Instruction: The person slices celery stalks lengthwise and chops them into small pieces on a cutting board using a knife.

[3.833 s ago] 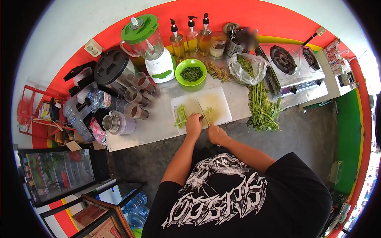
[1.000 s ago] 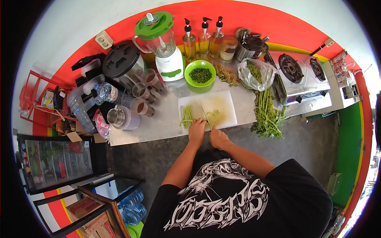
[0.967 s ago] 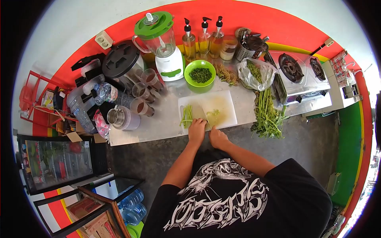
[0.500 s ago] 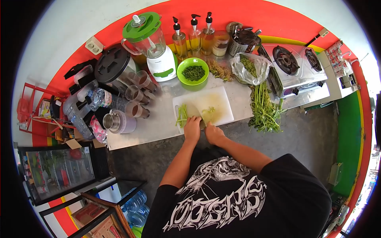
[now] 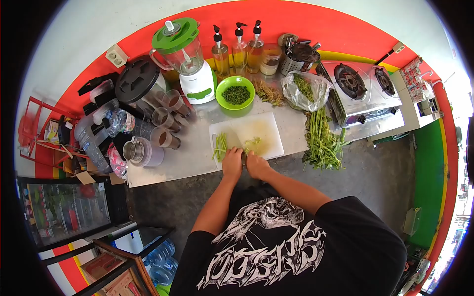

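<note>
A white cutting board (image 5: 274,135) lies near the front edge of the steel table. On its left side is a small bunch of green stems (image 5: 219,146), with my left hand (image 5: 232,164) closed over their near end. My right hand (image 5: 258,166) is closed around a knife at the board's front edge, close beside the left. Little of the knife (image 5: 244,158) shows between the hands. Cut green pieces (image 5: 254,142) lie scattered in the middle of the board. Behind it stands a green bowl (image 5: 236,109) of finely chopped greens.
Leafy stalks (image 5: 323,140) hang over the table edge at right, below a plastic bag of greens (image 5: 307,91). Farther right is a gas stove (image 5: 368,101). A blender (image 5: 195,74), pump bottles (image 5: 239,52), cups (image 5: 165,138) and a steel-mouthed flask (image 5: 143,152) stand behind and left.
The whole view has shifted slightly, moving the scene left and down. Both hands stay close together at the board's front edge, and less of the knife shows between them.
</note>
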`<move>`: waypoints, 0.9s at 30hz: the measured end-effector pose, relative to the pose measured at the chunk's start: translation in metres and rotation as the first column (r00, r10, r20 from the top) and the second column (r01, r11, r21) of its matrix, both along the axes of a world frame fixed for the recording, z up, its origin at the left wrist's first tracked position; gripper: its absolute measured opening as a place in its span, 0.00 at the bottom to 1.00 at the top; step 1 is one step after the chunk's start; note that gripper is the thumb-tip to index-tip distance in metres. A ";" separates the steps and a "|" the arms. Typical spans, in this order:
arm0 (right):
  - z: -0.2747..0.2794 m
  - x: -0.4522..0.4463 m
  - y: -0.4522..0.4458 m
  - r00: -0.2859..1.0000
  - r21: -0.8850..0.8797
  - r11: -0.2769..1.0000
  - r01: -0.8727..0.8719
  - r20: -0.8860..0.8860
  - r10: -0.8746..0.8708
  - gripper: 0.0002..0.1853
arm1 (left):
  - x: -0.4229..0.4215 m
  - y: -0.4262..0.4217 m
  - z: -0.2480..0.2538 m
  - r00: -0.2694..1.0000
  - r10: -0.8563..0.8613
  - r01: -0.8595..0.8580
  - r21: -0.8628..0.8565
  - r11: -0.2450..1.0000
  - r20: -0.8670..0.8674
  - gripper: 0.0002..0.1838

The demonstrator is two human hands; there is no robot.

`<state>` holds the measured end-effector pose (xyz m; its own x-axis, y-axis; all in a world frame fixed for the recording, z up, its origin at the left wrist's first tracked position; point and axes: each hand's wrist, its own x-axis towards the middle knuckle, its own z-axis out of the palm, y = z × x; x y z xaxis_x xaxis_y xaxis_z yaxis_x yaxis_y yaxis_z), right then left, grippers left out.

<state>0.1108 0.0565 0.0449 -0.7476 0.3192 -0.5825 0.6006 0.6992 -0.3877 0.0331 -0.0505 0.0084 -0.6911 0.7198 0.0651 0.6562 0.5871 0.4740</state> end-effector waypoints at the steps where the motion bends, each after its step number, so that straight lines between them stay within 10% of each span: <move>1: -0.003 -0.003 0.003 1.000 -0.001 1.000 0.003 -0.003 -0.003 0.18 | 0.000 0.000 0.001 1.000 -0.011 0.011 -0.004 1.000 -0.002 0.09; 27: 0.006 -0.023 0.004 0.996 -0.077 0.993 0.086 0.040 -0.083 0.19 | -0.003 0.001 0.000 0.995 0.036 -0.034 -0.020 0.999 0.092 0.05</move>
